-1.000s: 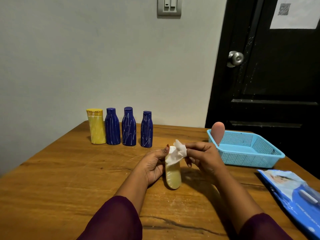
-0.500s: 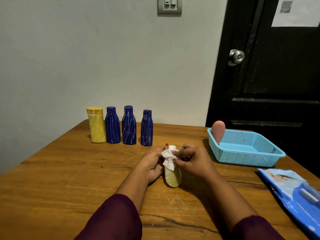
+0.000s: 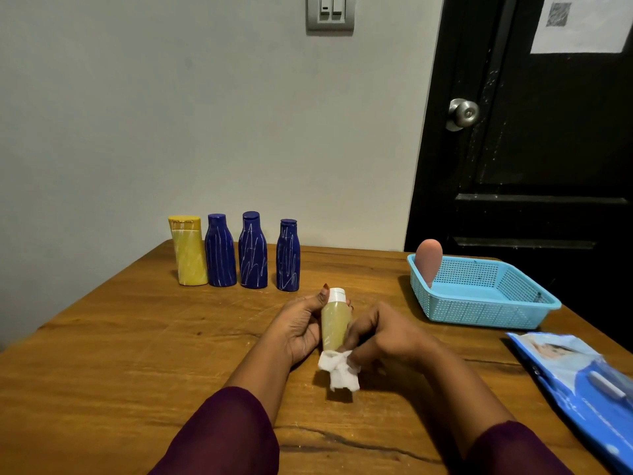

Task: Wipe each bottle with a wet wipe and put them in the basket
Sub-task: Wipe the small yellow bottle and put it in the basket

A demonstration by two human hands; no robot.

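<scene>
Wiping base of yellowish bottle (image 3: 334, 323) w/ wet wipe (image 3: 339, 371) pinched in R hand (image 3: 387, 334); L hand (image 3: 298, 323) grips bottle to steady it, mid tabletop (image 3: 137, 354) nr front edge. Basket (image 3: 479, 313) waits at right edge.

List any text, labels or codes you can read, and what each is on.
No words can be read.
Paper on the door: a square code, too blurred to read.
Wipes pack: print too blurred.
Bottles: white scribbles, no labels.

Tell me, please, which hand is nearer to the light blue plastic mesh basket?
Right. The right hand is left of the basket; the left hand, gripping the small yellow bottle, is farther left.
</scene>
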